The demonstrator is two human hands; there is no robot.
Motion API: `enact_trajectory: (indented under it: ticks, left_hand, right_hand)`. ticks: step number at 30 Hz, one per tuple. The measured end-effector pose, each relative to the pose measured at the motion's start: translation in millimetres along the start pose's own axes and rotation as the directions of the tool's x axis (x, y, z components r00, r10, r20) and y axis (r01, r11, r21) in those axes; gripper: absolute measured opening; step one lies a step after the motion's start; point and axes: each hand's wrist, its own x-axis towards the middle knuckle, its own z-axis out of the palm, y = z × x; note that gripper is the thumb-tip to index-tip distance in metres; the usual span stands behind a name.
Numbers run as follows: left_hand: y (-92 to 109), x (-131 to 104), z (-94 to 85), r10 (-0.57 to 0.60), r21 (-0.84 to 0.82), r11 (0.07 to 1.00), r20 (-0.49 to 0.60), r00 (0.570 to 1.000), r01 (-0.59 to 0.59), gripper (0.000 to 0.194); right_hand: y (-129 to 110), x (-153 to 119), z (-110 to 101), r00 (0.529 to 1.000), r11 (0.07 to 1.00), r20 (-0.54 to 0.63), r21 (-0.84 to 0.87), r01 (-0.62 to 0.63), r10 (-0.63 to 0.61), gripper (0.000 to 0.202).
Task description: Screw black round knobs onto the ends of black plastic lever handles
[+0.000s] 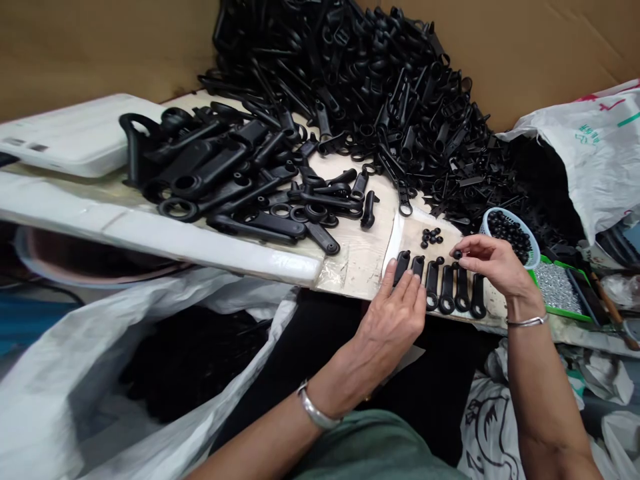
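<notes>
Several black plastic crank handles point(447, 293) lie side by side in a row along the table's front edge, their ringed ends towards me. My left hand point(395, 307) rests flat over the leftmost handles, fingers stretched out and partly covering them. Between the thumb and fingertips of my right hand point(493, 263) is a small round black knob point(457, 254), just above the far ends of the row. Similar knobs sit on the far ends of some handles. A little cluster of loose black knobs point(431, 237) lies behind the row.
A light blue basket point(536, 250) of black knobs stands at the right, beside a green tray point(563, 313) of small shiny metal pieces. A large heap of black plastic parts point(350, 80) covers the back. A white box point(75, 133) is far left; a white sack point(45, 373) hangs below.
</notes>
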Motion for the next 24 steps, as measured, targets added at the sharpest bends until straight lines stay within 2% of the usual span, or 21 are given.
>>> enact_trajectory:
  ticks: [4,6,8,10,13,15,17,24]
  left_hand:
    - [-1,1,2.0,0.001,0.006,1.000,0.008,1.000,-0.001,0.027]
    - [-2,2,0.8,0.008,-0.008,1.000,0.021,1.000,-0.008,0.028]
    - [-2,2,-0.8,0.008,-0.018,1.000,0.043,0.999,-0.008,0.029]
    - [-3,2,-1.3,0.004,-0.011,1.000,0.047,0.999,-0.004,0.030]
    - [-3,2,0.5,0.004,0.016,1.000,0.003,1.000,-0.004,0.030]
    - [-2,3,1.8,0.004,0.024,1.000,-0.034,0.999,-0.003,0.030]
    - [-2,3,2.4,0.002,0.027,1.000,-0.057,0.998,0.000,0.030]
    - [-3,2,4.5,0.029,0.019,0.999,-0.050,0.998,-0.028,0.032]
  right_hand:
    - [2,-7,2,1.000,0.996,-0.006,0.084,0.020,-0.019,0.034]
    - [-1,-9,5,0.998,0.998,0.008,-0.005,0.056,-0.056,0.029]
    - [-6,-10,11,0.994,0.979,0.006,-0.170,0.111,-0.111,0.023]
    - [-11,-10,20,0.981,0.922,0.000,-0.340,0.183,-0.194,0.021]
    - [-14,-7,35,0.934,0.781,0.021,-0.543,0.311,-0.357,0.017]
    - [-13,-4,43,0.898,0.681,0.046,-0.635,0.364,-0.437,0.015]
    - [-9,0,48,0.884,0.620,0.060,-0.691,0.372,-0.464,0.014]
    - [1,6,56,0.883,0.576,0.052,-0.740,0.347,-0.466,0.012]
